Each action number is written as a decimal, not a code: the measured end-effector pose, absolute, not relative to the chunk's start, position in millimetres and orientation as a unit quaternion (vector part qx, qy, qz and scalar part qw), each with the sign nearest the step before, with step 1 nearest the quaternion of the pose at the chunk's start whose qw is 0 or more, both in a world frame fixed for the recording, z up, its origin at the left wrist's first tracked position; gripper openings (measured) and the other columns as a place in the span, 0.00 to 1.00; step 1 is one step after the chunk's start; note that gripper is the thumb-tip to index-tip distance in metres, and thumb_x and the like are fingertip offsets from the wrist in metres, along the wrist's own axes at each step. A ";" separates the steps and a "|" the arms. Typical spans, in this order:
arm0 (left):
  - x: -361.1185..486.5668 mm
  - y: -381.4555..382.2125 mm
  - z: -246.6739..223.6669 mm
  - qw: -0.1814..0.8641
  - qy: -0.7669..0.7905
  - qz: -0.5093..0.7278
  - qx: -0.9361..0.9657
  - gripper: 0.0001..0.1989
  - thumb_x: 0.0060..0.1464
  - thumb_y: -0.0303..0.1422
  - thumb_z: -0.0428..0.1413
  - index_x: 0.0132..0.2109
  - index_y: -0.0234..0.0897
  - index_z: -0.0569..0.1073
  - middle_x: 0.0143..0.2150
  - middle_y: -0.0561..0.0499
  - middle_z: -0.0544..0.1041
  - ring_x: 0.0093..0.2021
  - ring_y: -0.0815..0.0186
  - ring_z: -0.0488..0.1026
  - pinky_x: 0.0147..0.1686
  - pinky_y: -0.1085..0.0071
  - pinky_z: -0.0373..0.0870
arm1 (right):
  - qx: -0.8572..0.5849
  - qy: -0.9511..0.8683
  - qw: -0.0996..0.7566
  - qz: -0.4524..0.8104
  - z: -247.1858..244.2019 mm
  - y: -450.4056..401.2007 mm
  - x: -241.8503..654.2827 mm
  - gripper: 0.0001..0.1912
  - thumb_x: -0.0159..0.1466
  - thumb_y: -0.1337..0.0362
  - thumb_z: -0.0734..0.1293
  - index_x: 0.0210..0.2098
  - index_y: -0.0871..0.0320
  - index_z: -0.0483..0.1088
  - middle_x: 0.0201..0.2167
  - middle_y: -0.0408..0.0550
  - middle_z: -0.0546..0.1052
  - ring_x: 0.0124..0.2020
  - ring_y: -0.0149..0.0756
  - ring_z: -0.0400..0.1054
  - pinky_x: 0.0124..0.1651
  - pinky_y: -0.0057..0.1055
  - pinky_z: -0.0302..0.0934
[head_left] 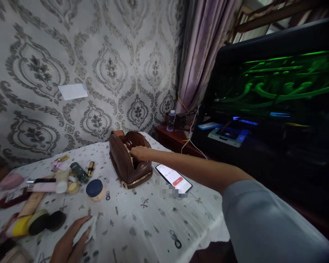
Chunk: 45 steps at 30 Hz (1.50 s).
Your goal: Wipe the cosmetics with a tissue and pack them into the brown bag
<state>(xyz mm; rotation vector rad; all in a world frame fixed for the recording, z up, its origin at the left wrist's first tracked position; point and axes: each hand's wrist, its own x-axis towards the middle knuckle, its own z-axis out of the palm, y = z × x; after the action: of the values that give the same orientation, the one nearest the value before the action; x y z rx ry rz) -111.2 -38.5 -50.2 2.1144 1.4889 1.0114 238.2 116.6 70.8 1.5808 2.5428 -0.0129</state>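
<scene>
A brown zippered bag (119, 160) stands open on the patterned white cloth (142, 223). My right hand (140, 153) reaches into its opening from the right; the fingertips are hidden inside, so what they hold, if anything, does not show. Near the front edge, at lower left, my left hand (71, 239) is closed around a crumpled white tissue (91, 230). Between the left hand and the bag sits a jar with a dark blue lid (94, 188). Just right of the bag, a lit phone (174, 179) lies under my right forearm.
Several cosmetics, among them a dark green bottle (79, 171), a cream tube (61, 182) and a gold lipstick (91, 169), cover the left side. A clear bottle (170, 121) stands on a red-brown surface behind. A dark computer case (263, 153) with green lights fills the right.
</scene>
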 end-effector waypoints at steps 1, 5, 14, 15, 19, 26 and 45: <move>-111.6 -38.3 -50.4 0.186 0.526 0.353 0.751 0.29 0.53 0.59 0.52 0.47 0.41 0.80 0.48 0.46 0.82 0.49 0.53 0.80 0.49 0.66 0.77 | 0.528 0.847 0.072 -0.006 68.6 116.9 237.4 0.15 0.66 0.67 0.64 0.50 0.60 0.75 0.47 0.63 0.80 0.52 0.51 0.75 0.50 0.38 0.69; -118.4 -34.6 -52.8 0.202 0.518 0.323 0.766 0.27 0.57 0.54 0.51 0.50 0.41 0.79 0.51 0.47 0.82 0.53 0.53 0.78 0.52 0.66 0.75 | 0.532 0.845 0.062 -0.011 64.5 116.4 232.2 0.15 0.66 0.69 0.63 0.50 0.62 0.75 0.44 0.63 0.81 0.52 0.48 0.75 0.50 0.35 0.68; -124.4 -34.2 -48.6 0.207 0.529 0.272 0.776 0.26 0.59 0.51 0.51 0.54 0.39 0.76 0.53 0.46 0.80 0.56 0.52 0.76 0.52 0.64 0.75 | 0.565 0.824 0.026 -0.027 92.3 99.9 231.6 0.23 0.63 0.69 0.69 0.57 0.60 0.68 0.52 0.60 0.77 0.54 0.43 0.73 0.50 0.29 0.66; -124.0 -34.7 -47.6 0.208 0.524 0.272 0.780 0.26 0.59 0.51 0.51 0.54 0.39 0.76 0.53 0.46 0.80 0.56 0.52 0.76 0.52 0.64 0.75 | 0.580 0.814 0.016 -0.027 99.0 101.6 232.9 0.24 0.63 0.69 0.68 0.58 0.61 0.67 0.53 0.60 0.77 0.53 0.42 0.73 0.49 0.27 0.65; -125.0 -33.3 -48.3 0.201 0.514 0.270 0.789 0.25 0.59 0.49 0.52 0.54 0.39 0.76 0.54 0.46 0.80 0.55 0.53 0.76 0.51 0.65 0.76 | 0.647 0.761 0.017 -0.050 115.9 116.3 238.0 0.15 0.67 0.72 0.63 0.51 0.73 0.71 0.40 0.60 0.81 0.41 0.35 0.77 0.42 0.22 0.65; -131.1 -28.1 -51.9 0.196 0.507 0.259 0.798 0.24 0.59 0.48 0.53 0.54 0.39 0.76 0.53 0.47 0.80 0.55 0.53 0.76 0.52 0.65 0.75 | 0.662 0.745 0.026 -0.075 102.3 129.0 233.9 0.15 0.57 0.72 0.72 0.45 0.66 0.78 0.42 0.64 0.81 0.45 0.47 0.78 0.42 0.26 0.67; -111.6 -41.1 -46.8 0.241 0.588 0.301 0.711 0.31 0.55 0.58 0.50 0.52 0.40 0.77 0.55 0.47 0.79 0.58 0.52 0.74 0.55 0.63 0.72 | 0.351 0.845 -0.388 -0.113 45.0 -46.3 217.7 0.11 0.69 0.69 0.57 0.33 0.59 0.69 0.26 0.42 0.75 0.25 0.26 0.67 0.30 0.22 0.59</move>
<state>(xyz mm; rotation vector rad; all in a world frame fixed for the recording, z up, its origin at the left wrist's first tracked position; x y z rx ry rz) -111.6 -41.1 -46.8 1.9458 1.6092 0.8225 217.7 -46.3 45.0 1.4985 3.6089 -0.4837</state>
